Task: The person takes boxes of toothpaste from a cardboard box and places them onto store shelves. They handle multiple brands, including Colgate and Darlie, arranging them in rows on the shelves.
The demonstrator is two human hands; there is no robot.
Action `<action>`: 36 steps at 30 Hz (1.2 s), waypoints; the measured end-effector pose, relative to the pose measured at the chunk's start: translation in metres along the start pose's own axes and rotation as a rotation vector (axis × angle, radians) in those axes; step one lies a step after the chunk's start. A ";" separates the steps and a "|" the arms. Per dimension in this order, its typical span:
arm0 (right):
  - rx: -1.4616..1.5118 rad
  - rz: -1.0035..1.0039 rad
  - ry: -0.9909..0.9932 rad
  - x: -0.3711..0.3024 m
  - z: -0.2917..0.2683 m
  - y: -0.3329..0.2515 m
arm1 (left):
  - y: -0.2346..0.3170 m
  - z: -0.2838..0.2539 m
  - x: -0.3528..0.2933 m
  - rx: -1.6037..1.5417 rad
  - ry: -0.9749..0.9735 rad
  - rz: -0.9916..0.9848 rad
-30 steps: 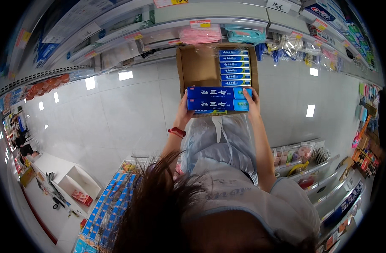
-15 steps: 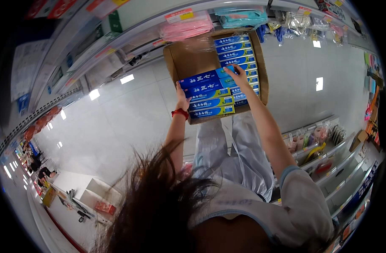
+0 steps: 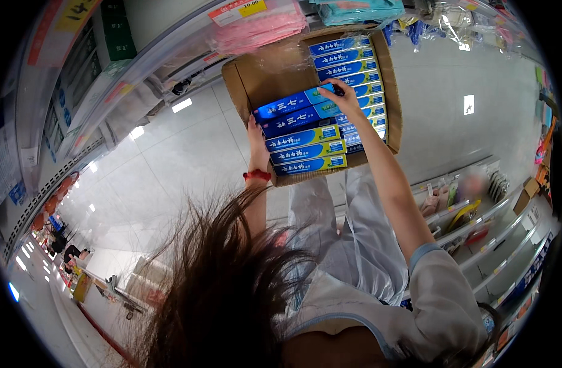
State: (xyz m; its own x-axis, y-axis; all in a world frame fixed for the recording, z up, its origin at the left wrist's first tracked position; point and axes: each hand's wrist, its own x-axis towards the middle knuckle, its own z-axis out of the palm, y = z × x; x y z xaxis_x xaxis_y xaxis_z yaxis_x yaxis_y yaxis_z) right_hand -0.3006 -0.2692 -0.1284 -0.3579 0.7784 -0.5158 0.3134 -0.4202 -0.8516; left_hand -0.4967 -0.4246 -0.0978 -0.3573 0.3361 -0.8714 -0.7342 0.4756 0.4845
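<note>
Shop aisles with a pale tiled floor (image 3: 170,159) spread under the scene, and shelving runs along both sides. Over that floor sits an open brown cardboard box (image 3: 256,76), and across its front part lies a bundle of long blue cartons (image 3: 299,132), stacked flat in about five layers. The left hand (image 3: 255,138) presses against the bundle's left end, fingers closed along it; the right hand (image 3: 342,98) clasps the upper right corner of the top carton, thumb and fingers wrapped around it. A column of the same blue cartons (image 3: 348,61) already fills the box's right side, just beside the bundle. To seat the bundle well, I judge both ends should stay squeezed inward so no layer slips, and it should go in level and parallel to the packed column. Pink packets (image 3: 262,27) hang on the shelf just beyond the box.
</note>
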 end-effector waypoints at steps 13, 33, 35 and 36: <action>0.018 -0.079 -0.011 -0.023 0.002 0.014 | -0.009 0.004 -0.007 0.632 0.230 0.902; -0.200 -0.322 0.244 -0.045 0.027 0.036 | 0.003 -0.009 -0.031 -0.177 -0.088 -0.082; 0.074 -0.176 0.184 -0.042 0.019 0.032 | -0.002 -0.016 -0.026 -0.179 -0.089 -0.087; 0.051 -0.127 0.161 -0.041 0.012 0.029 | 0.000 -0.014 -0.028 -0.175 -0.084 -0.095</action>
State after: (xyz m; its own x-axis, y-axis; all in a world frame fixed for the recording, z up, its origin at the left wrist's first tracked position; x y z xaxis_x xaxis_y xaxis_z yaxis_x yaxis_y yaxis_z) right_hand -0.2876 -0.3193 -0.1332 -0.2448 0.8894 -0.3861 0.2288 -0.3340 -0.9144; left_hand -0.4943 -0.4455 -0.0744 -0.2372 0.3668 -0.8996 -0.8538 0.3630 0.3731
